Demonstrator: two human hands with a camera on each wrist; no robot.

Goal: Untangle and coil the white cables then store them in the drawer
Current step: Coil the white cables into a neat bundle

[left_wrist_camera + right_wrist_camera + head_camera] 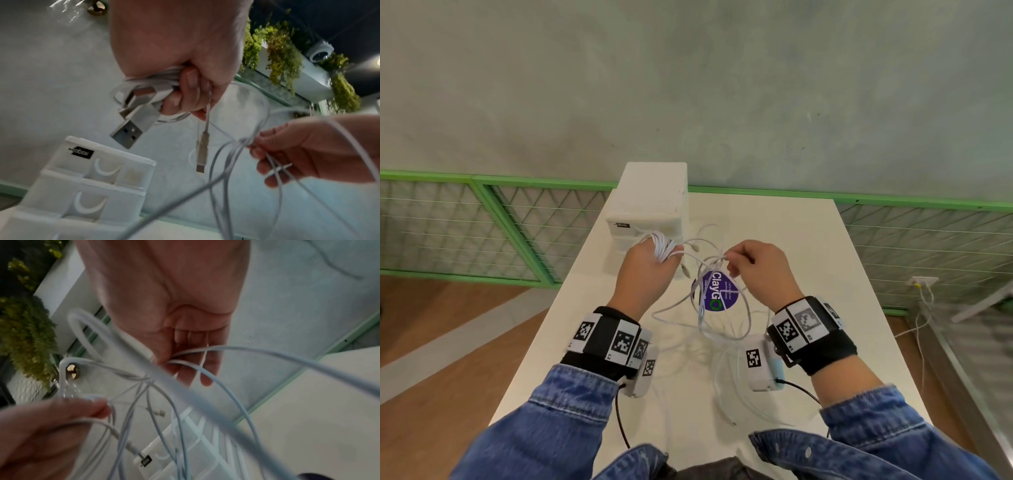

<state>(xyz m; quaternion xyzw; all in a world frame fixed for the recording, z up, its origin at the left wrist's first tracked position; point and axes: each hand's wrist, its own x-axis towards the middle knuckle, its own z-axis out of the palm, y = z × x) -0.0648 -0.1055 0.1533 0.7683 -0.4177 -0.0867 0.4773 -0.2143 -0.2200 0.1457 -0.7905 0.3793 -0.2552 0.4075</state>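
My left hand [650, 265] grips a coiled bundle of white cable [662, 246] just in front of the white drawer unit [650, 202]; in the left wrist view that bundle [144, 84] shows USB plugs [127, 133] sticking out and a thin connector [202, 152] hanging below. My right hand [753, 265] pinches loose white cable strands [717, 260] to the right of it. From there a tangle of white loops [722, 318] hangs down to the white table [825, 260]. In the right wrist view the thumb and fingers [185, 360] pinch strands, and blurred cables [205, 402] cross the frame.
A purple sticker [717, 291] lies on the table under the tangle. The drawer unit's drawers [102, 170] appear closed. A green mesh railing [493, 222] runs behind the table, and a grey wall [688, 85] rises beyond it. Wooden floor [441, 394] lies left.
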